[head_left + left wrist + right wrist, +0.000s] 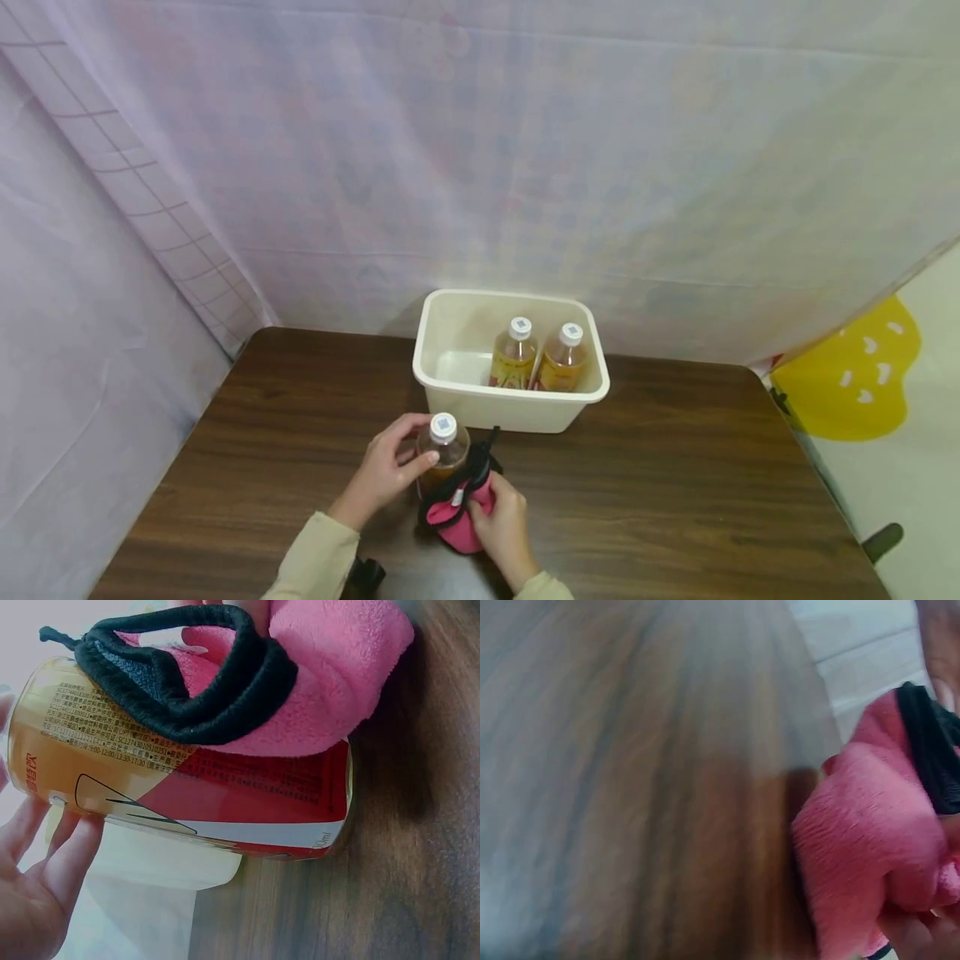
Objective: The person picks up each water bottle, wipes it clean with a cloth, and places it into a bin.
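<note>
My left hand [386, 468] grips the upper part of a drink bottle [247, 799] with a white cap [443, 427], a clear shoulder and an orange and red label. The bottle stands on the table in front of the bin. Against its near right side is a pink fleecy pouch [463, 533] with black trim round its mouth; in the left wrist view it overlaps part of the label. My right hand [501, 521] pinches the pouch near its rim. A small white tag [457, 497] shows at the pouch's mouth.
A cream plastic bin [495, 408] stands at the table's back edge. Two capped bottles, one [514, 357] beside the other [562, 360], stand in its right half. A small black object [366, 575] lies near the left sleeve. Curtains hang behind the brown wooden table [675, 483].
</note>
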A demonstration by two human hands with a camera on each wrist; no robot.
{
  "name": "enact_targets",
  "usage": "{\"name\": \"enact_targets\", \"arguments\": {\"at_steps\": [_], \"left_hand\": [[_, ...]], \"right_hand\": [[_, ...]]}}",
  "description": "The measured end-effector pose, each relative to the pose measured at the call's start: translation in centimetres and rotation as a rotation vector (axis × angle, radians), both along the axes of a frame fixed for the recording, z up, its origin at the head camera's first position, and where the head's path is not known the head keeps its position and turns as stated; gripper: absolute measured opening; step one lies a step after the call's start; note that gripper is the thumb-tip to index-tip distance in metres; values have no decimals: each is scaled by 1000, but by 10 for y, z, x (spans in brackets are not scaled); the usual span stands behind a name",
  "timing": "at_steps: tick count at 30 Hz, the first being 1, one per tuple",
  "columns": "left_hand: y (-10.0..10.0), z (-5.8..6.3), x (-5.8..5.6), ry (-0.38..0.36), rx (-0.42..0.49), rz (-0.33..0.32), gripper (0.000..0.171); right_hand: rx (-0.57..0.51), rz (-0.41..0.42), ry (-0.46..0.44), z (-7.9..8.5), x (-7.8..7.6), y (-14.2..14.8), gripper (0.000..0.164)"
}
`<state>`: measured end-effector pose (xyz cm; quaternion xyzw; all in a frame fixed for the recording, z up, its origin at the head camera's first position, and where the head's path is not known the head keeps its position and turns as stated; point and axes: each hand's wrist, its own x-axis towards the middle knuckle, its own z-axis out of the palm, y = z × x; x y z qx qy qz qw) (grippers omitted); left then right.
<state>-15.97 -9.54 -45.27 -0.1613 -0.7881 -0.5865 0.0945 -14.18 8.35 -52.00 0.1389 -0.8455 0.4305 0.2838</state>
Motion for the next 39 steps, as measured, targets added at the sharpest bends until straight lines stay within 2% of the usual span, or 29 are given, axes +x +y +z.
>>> {"name": "enact_targets", "arguments": {"at_steps": [3,6,11,14,17,18,23,28,34,39], "left_hand": [[-1,0,0,-8,3,-4,36],[-1,3,1,-1,-4,-10,36],[2,21,7,7,-28,1,34],[0,18,4,2,-11,0,36],[-3,5,-1,4,8,-5,41],[-3,1,-3,5,8,-3,42],[-1,0,-2,12,-20,7,38],[0,-1,0,-6,-14,1,38],[1,0,2,-23,-5,13,38],[4,-1,5,19,17,37,36]], "right_hand": [[-3,-7,36,10,0,-1,34],[-27,7,95,30,-1,-2,33],[-73,70,143,66,-4,-4,33],[-65,90,113,79,-6,-6,32],[-41,83,88,82,-6,-7,34],[-34,78,88,82,-6,-7,34],[-7,33,117,68,-3,-6,37],[-14,-13,103,43,2,-6,40],[-35,-23,-18,9,1,-3,35],[-64,-1,-79,-2,-2,-1,34]]}}
